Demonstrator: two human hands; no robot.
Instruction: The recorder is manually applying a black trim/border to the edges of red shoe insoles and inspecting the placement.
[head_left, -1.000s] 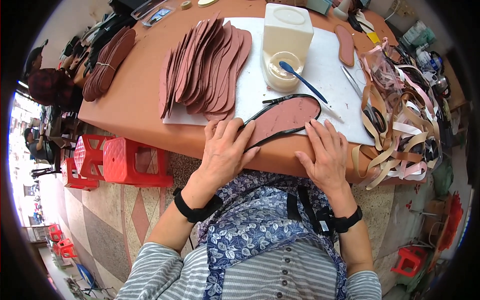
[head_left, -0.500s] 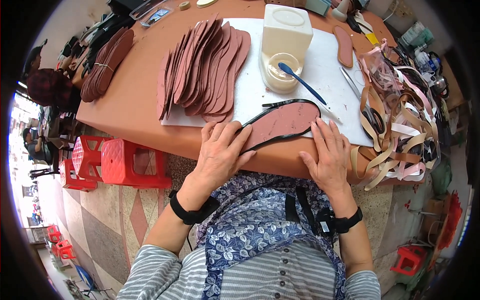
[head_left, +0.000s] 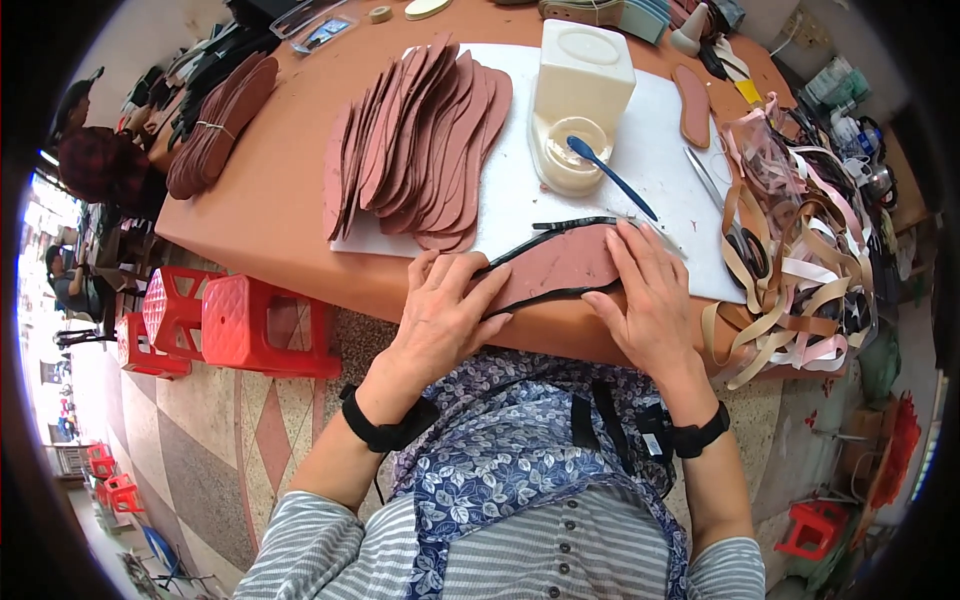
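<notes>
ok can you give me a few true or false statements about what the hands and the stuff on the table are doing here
1. Both hands, left hand and right hand, press on the insole with black strap. True.
2. The blue brush is held in the right hand. False: it rests in the cream glue pot.
3. A fanned stack of brown insoles lies to the left of the pot. True.
4. The stools by the table are blue. False: red.

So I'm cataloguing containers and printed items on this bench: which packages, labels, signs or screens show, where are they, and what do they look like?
Cream plastic box-shaped container: upright at the white board's far middle, with a round cup at its base holding a blue brush.
Clear flat plastic package: far left edge of the orange table, rectangular, dark contents.
Small yellow tag: far right, beside the strap pile.
No signs or screens visible.
</notes>
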